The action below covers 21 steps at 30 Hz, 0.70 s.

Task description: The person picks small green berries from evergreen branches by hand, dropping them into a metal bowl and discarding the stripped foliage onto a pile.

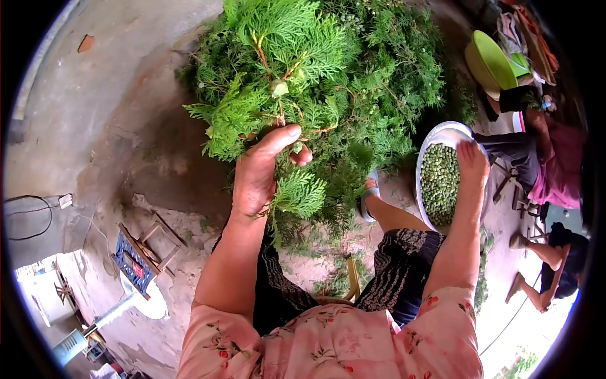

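My left hand (265, 161) is closed around the stem of a green arborvitae branch (278, 44), thumb and fingers pinching it. The branch has flat, scaly sprays, and a pale green cone (278, 88) sits on its stem above my thumb. Another small cone (297, 147) shows by my fingertips. On the right, my right hand (472, 163) is over the near side of a pale basin (421, 208), back of the hand upward. Its fingers point down and their tips are hidden. Many small green cones (440, 180) fill the basin.
A large heap of cut arborvitae branches (391, 95) lies in front of me. At right are a lime-green tub (489, 63), a seated person in pink (558, 164) and another person's legs (536, 290). A small wooden stool (154, 246) and a fan (136, 300) stand at left.
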Each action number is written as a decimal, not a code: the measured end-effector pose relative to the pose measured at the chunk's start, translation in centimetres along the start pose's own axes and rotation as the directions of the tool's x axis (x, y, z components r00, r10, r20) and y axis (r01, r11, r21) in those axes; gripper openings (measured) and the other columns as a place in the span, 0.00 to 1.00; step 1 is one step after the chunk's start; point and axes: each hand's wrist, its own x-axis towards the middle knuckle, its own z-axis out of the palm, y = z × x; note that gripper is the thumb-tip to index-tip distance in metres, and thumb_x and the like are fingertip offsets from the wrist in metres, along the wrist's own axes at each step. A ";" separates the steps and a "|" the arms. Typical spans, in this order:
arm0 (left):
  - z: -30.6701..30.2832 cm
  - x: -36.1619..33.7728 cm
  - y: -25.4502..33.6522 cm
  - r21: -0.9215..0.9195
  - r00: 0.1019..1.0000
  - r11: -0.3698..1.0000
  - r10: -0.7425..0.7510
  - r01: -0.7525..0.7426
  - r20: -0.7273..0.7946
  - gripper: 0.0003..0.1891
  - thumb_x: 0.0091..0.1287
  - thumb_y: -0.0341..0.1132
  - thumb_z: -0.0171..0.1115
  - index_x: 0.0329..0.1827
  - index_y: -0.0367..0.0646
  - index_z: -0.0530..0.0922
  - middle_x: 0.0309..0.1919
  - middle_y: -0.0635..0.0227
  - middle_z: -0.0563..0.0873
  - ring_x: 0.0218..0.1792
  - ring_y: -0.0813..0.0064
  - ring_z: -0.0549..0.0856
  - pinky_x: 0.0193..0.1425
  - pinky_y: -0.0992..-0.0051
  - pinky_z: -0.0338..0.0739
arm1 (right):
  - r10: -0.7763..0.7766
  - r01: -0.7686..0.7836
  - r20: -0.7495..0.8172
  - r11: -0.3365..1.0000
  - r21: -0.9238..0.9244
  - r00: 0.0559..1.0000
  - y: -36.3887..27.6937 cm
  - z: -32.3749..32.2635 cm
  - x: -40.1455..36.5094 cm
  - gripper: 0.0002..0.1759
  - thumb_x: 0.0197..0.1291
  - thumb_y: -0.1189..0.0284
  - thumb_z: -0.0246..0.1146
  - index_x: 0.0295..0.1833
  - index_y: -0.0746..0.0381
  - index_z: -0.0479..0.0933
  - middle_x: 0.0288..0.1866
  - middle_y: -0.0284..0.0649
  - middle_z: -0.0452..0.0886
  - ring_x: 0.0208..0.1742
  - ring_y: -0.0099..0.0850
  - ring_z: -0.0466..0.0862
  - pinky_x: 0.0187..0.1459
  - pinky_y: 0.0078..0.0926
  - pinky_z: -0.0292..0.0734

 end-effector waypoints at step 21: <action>0.4 0.4 -0.7 -0.055 0.999 0.998 0.006 -0.009 -0.046 0.09 0.64 0.36 0.61 0.42 0.43 0.76 0.33 0.71 0.80 0.32 0.81 0.80 0.33 0.80 0.76 | -0.081 0.750 0.924 0.612 -0.251 0.375 8.3 16.5 -27.5 0.17 0.48 0.74 0.69 0.44 0.60 0.74 0.30 0.38 0.75 0.28 0.29 0.77 0.30 0.24 0.74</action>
